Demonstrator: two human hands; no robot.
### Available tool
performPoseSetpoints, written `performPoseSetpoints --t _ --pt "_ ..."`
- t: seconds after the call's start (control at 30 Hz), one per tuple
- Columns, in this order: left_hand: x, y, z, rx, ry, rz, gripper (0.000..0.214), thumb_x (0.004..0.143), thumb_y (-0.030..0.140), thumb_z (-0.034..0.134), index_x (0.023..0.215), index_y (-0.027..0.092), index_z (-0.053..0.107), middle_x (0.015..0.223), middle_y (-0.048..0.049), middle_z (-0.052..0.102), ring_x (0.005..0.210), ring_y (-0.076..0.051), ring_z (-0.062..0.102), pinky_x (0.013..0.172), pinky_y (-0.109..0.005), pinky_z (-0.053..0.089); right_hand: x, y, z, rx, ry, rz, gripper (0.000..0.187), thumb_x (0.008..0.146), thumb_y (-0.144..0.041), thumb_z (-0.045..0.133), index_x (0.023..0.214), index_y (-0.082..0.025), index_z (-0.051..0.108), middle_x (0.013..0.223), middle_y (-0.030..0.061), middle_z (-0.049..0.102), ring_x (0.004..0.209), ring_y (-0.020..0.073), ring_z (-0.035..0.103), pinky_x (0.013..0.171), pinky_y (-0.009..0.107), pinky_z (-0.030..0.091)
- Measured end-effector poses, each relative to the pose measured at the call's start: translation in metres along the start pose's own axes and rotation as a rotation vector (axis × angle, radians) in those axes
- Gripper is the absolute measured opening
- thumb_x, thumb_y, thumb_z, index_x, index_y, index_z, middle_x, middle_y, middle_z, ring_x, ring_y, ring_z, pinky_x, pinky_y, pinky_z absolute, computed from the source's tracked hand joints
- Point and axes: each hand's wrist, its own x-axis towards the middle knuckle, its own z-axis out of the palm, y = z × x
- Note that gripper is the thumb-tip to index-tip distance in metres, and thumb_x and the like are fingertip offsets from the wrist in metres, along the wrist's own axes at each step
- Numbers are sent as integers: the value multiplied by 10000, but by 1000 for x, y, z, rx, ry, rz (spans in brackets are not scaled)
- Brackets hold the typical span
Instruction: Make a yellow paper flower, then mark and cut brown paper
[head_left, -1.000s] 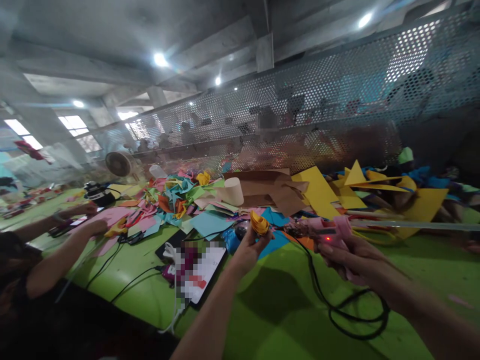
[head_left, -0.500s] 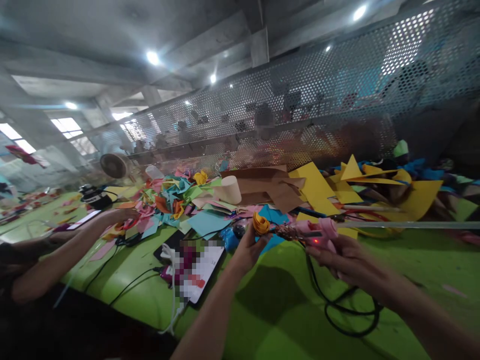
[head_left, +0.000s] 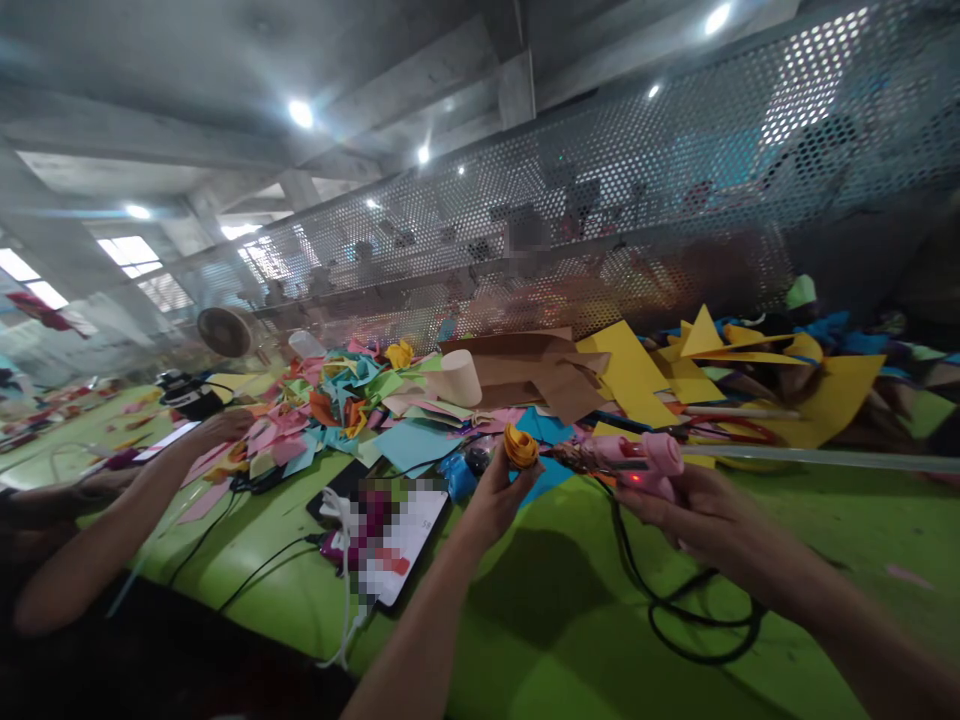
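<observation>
Between the fingers of my left hand (head_left: 495,505) is a small rolled yellow paper flower (head_left: 520,446), held upright above the table. My right hand (head_left: 694,510) is wrapped around a pink hot glue gun (head_left: 637,460) with a lit red light. Its darkened, crusted nozzle (head_left: 574,455) points left at the flower, a short gap away. A clear glue stick (head_left: 795,458) juts from the gun's back to the right. The gun's black cord (head_left: 667,610) loops on the green table below.
A phone (head_left: 401,545) with a white cable lies left of my left arm. Behind are coloured paper scraps (head_left: 345,385), a white roll (head_left: 459,378), brown sheets (head_left: 525,375) and yellow sheets (head_left: 626,370). Another person's arm (head_left: 135,530) reaches in at left. A perforated metal screen (head_left: 525,240) stands beyond.
The glue gun has shifted slightly right, widening the gap between its nozzle and the flower. My left hand stays nearly still. The other person's hand at left has drawn back leftward.
</observation>
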Motion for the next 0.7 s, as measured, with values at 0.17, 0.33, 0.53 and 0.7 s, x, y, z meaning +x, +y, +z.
performPoseSetpoints --t 0.17,0.33,0.53,0.7 --pt "2 -4 0 6 -16 24 385 794 400 713 1107 204 606 1024 -47 630 970 -205 558 952 -332 423 -1 -5 2 11 -19 -11 415 819 -607 597 914 -216 699 643 6 575 565 155 490 471 248 346" --pt "2 -3 0 3 -10 14 423 771 406 731 1121 203 609 1034 -49 632 986 -209 560 959 -325 424 -3 -5 4 2 -42 -2 421 837 -614 584 837 -202 670 751 33 641 689 194 574 563 268 423" --pt "-1 -2 1 22 -19 1 395 793 456 707 1088 203 636 1041 -59 644 1005 -210 560 980 -326 423 -3 -5 2 1 -46 -39 372 859 -576 586 900 -218 678 893 50 692 848 249 621 714 314 490" --pt "-1 -6 -1 -7 -50 -27 432 795 484 703 1114 201 631 1051 -65 655 1007 -210 571 986 -342 426 -3 -3 3 -39 -37 -32 389 861 -588 578 815 -208 641 750 24 626 706 193 576 591 271 441"
